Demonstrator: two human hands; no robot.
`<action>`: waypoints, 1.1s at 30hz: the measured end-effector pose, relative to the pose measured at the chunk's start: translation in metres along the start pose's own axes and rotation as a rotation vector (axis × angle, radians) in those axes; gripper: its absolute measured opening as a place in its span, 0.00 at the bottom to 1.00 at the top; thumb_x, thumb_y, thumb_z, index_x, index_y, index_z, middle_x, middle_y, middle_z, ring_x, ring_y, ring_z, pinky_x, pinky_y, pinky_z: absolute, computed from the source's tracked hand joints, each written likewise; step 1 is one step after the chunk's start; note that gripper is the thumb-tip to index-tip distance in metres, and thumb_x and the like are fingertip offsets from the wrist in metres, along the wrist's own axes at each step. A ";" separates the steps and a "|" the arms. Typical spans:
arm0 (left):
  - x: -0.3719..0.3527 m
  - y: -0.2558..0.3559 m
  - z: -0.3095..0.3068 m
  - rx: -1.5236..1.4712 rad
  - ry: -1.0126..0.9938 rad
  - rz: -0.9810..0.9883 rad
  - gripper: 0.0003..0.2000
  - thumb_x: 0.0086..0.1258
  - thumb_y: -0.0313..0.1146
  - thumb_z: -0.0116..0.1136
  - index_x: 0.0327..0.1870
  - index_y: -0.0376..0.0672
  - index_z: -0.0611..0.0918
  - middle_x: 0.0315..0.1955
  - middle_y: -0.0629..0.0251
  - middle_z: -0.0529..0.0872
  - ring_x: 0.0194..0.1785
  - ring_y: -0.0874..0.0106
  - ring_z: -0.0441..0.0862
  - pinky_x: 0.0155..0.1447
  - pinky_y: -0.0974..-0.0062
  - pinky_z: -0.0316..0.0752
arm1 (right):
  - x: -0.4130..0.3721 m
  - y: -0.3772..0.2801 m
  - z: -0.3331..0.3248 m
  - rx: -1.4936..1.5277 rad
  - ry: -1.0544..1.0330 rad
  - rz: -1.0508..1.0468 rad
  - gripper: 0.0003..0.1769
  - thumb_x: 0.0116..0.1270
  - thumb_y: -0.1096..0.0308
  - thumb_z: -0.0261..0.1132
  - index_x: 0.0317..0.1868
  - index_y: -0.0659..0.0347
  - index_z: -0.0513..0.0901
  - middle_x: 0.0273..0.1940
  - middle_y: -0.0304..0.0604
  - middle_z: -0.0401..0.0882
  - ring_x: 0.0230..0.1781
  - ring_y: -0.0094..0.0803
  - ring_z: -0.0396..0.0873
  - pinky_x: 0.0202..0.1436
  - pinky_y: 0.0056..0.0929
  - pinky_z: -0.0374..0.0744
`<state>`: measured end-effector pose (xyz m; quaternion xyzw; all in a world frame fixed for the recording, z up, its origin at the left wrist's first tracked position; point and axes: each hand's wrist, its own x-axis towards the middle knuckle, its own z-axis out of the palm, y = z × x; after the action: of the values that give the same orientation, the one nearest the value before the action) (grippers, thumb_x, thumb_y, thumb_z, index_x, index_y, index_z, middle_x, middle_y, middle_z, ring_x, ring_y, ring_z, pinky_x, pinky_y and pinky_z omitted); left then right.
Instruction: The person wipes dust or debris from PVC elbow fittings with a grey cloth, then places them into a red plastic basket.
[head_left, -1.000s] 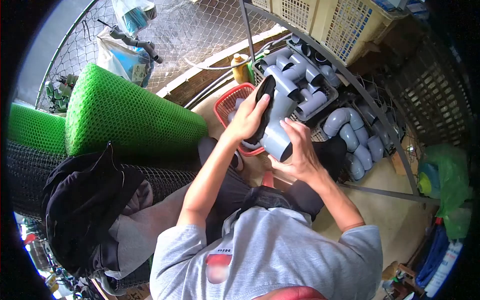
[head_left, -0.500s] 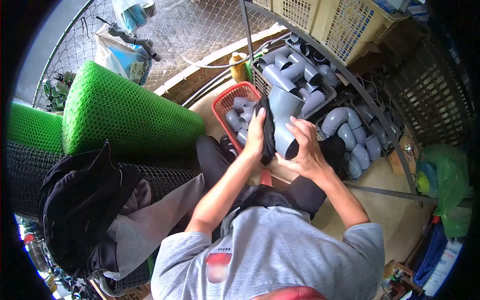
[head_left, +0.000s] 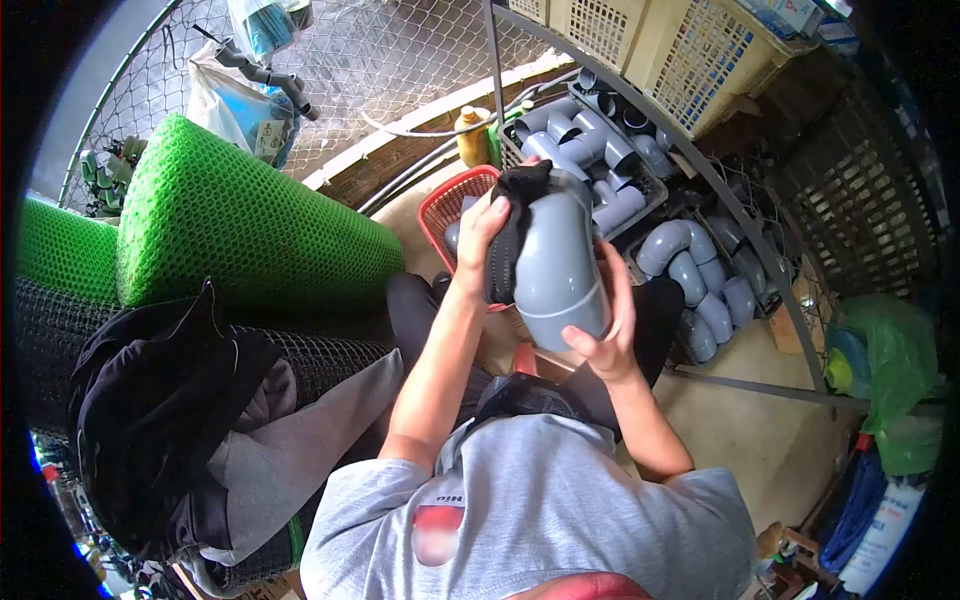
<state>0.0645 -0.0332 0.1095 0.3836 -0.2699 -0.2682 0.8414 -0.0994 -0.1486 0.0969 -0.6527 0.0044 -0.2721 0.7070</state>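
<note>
While the smooth grey pipe elbow [head_left: 555, 265] sat raised at chest height, the right hand [head_left: 605, 340] cupped its lower mouth, fingers curled. The left hand [head_left: 478, 240] pressed a bunched black cloth [head_left: 505, 240] against its bend. Wiping looked midway, I'd judge. Behind the elbow stood a red basket [head_left: 445, 210] and a crate [head_left: 655, 185] of matching fittings.

materials and finishes, floor corner by the rack
we list: pipe elbow [head_left: 555, 270], grey plastic, smooth, with a dull satin sheen; cloth [head_left: 505, 250] pressed on it, black, soft, matt fabric; basket [head_left: 450, 205], red plastic lattice, slightly glossy; smaller fittings [head_left: 600, 150] behind, the same smooth grey plastic; mesh roll [head_left: 240, 225], bright green plastic netting, knobbly; second roll [head_left: 330, 355] below it, black netting, matt; fence [head_left: 400, 50], thin bare wire; rack bar [head_left: 495, 60], grey metal; upper crates [head_left: 690, 50], cream perforated plastic; jacket [head_left: 150, 420], black matt cloth; t-shirt [head_left: 560, 500], grey knit.
</note>
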 end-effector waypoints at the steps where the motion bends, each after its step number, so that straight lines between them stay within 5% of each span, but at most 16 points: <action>1: 0.003 0.006 0.004 0.143 -0.023 0.058 0.30 0.78 0.47 0.52 0.73 0.33 0.75 0.65 0.55 0.82 0.70 0.62 0.77 0.80 0.63 0.63 | 0.002 0.000 0.002 0.133 -0.005 0.049 0.64 0.51 0.56 0.79 0.82 0.67 0.51 0.73 0.55 0.64 0.73 0.45 0.68 0.77 0.44 0.66; 3: 0.006 0.017 0.012 0.671 -0.135 0.323 0.27 0.76 0.46 0.52 0.67 0.33 0.79 0.64 0.54 0.83 0.74 0.58 0.73 0.83 0.55 0.55 | 0.000 0.016 -0.010 0.144 0.030 0.074 0.66 0.49 0.51 0.79 0.83 0.68 0.52 0.74 0.54 0.64 0.74 0.44 0.67 0.79 0.43 0.65; 4: -0.001 0.014 0.021 0.662 -0.093 0.337 0.26 0.75 0.46 0.52 0.64 0.33 0.80 0.64 0.53 0.83 0.77 0.55 0.70 0.84 0.49 0.50 | 0.000 0.016 -0.017 0.187 0.000 0.142 0.66 0.49 0.50 0.79 0.82 0.68 0.54 0.74 0.53 0.66 0.74 0.43 0.68 0.79 0.42 0.65; 6: -0.008 0.023 0.032 0.909 -0.164 0.526 0.25 0.71 0.47 0.56 0.61 0.36 0.83 0.63 0.56 0.85 0.74 0.54 0.74 0.82 0.49 0.55 | 0.000 0.014 -0.028 0.231 -0.024 0.257 0.62 0.44 0.48 0.83 0.77 0.69 0.66 0.69 0.50 0.73 0.70 0.40 0.72 0.76 0.38 0.69; 11: -0.013 0.051 0.045 1.166 -0.506 0.816 0.18 0.58 0.43 0.64 0.43 0.40 0.90 0.51 0.65 0.91 0.58 0.58 0.87 0.69 0.51 0.75 | 0.005 0.018 -0.050 -0.086 -0.292 0.276 0.57 0.38 0.47 0.87 0.67 0.68 0.76 0.61 0.46 0.81 0.62 0.36 0.79 0.67 0.36 0.76; 13: 0.001 0.056 0.032 1.109 -0.575 0.813 0.18 0.59 0.43 0.64 0.44 0.40 0.89 0.50 0.62 0.91 0.56 0.57 0.88 0.68 0.51 0.77 | 0.002 0.014 -0.036 -0.145 -0.269 0.136 0.58 0.40 0.45 0.86 0.68 0.72 0.75 0.62 0.50 0.80 0.62 0.38 0.80 0.68 0.38 0.77; 17: 0.019 0.038 -0.001 0.803 -0.270 0.480 0.22 0.70 0.44 0.57 0.51 0.34 0.87 0.50 0.49 0.89 0.59 0.50 0.85 0.68 0.55 0.75 | 0.003 0.017 -0.031 -0.305 -0.251 0.017 0.65 0.44 0.43 0.84 0.74 0.78 0.68 0.66 0.61 0.78 0.66 0.44 0.79 0.70 0.42 0.76; 19: 0.010 0.027 -0.006 0.796 -0.274 0.387 0.25 0.75 0.47 0.53 0.58 0.32 0.85 0.57 0.48 0.86 0.67 0.50 0.80 0.74 0.52 0.69 | 0.003 0.012 -0.027 -0.263 -0.226 0.050 0.66 0.43 0.44 0.85 0.75 0.78 0.66 0.67 0.62 0.77 0.67 0.45 0.78 0.72 0.42 0.75; 21: -0.005 0.017 0.013 0.867 -0.070 0.427 0.27 0.75 0.47 0.51 0.63 0.31 0.81 0.65 0.48 0.82 0.75 0.50 0.72 0.80 0.47 0.59 | 0.002 0.016 -0.032 -0.240 -0.187 0.088 0.67 0.42 0.47 0.86 0.76 0.78 0.65 0.69 0.63 0.76 0.69 0.45 0.77 0.74 0.42 0.74; 22: -0.016 0.016 0.019 0.947 -0.080 0.375 0.34 0.76 0.54 0.46 0.70 0.31 0.76 0.70 0.50 0.79 0.83 0.52 0.60 0.85 0.52 0.47 | 0.001 0.015 -0.032 -0.242 -0.183 0.088 0.67 0.42 0.47 0.86 0.76 0.78 0.65 0.69 0.63 0.76 0.69 0.45 0.77 0.74 0.42 0.74; 24: -0.023 0.017 0.023 1.070 -0.143 0.481 0.30 0.70 0.50 0.54 0.63 0.32 0.81 0.67 0.50 0.81 0.80 0.48 0.65 0.84 0.47 0.50 | 0.007 0.008 -0.025 -0.291 -0.178 0.028 0.68 0.41 0.50 0.87 0.77 0.78 0.64 0.70 0.61 0.75 0.70 0.43 0.77 0.74 0.41 0.74; 25: -0.025 0.021 0.023 1.177 -0.218 0.519 0.28 0.67 0.48 0.57 0.59 0.32 0.83 0.65 0.50 0.82 0.78 0.47 0.69 0.83 0.46 0.52 | 0.009 0.004 -0.015 -0.293 -0.102 -0.067 0.57 0.42 0.53 0.86 0.71 0.72 0.72 0.63 0.56 0.82 0.63 0.40 0.83 0.67 0.41 0.80; 27: -0.025 0.037 0.045 1.354 -0.446 0.595 0.15 0.60 0.39 0.66 0.44 0.39 0.87 0.52 0.60 0.89 0.66 0.57 0.82 0.79 0.48 0.65 | 0.008 0.016 -0.019 -0.636 -0.188 -0.313 0.52 0.43 0.56 0.86 0.67 0.71 0.76 0.62 0.58 0.82 0.60 0.46 0.85 0.63 0.42 0.83; 29: -0.019 0.041 0.048 1.402 -0.573 0.528 0.13 0.61 0.39 0.65 0.43 0.41 0.87 0.50 0.64 0.89 0.63 0.62 0.83 0.77 0.50 0.69 | 0.010 0.016 -0.018 -0.646 -0.141 -0.330 0.47 0.42 0.60 0.87 0.63 0.69 0.79 0.61 0.59 0.82 0.58 0.52 0.86 0.61 0.44 0.84; 32: 0.004 0.045 0.037 1.330 -0.623 0.549 0.12 0.63 0.37 0.66 0.43 0.40 0.87 0.47 0.61 0.89 0.61 0.60 0.84 0.77 0.50 0.68 | 0.010 0.005 -0.014 -0.669 -0.168 -0.116 0.62 0.35 0.60 0.89 0.73 0.71 0.70 0.64 0.62 0.79 0.63 0.58 0.82 0.67 0.49 0.80; 33: 0.011 0.043 0.032 1.275 -0.546 0.550 0.11 0.65 0.34 0.67 0.44 0.37 0.86 0.48 0.59 0.89 0.63 0.59 0.84 0.79 0.49 0.66 | 0.017 -0.005 -0.005 -0.696 -0.053 -0.272 0.69 0.35 0.61 0.89 0.79 0.68 0.62 0.65 0.63 0.78 0.63 0.58 0.82 0.67 0.49 0.80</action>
<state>0.0618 -0.0320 0.1643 0.6357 -0.6587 0.0750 0.3955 -0.0883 -0.1599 0.1064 -0.8555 -0.0083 -0.3288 0.4001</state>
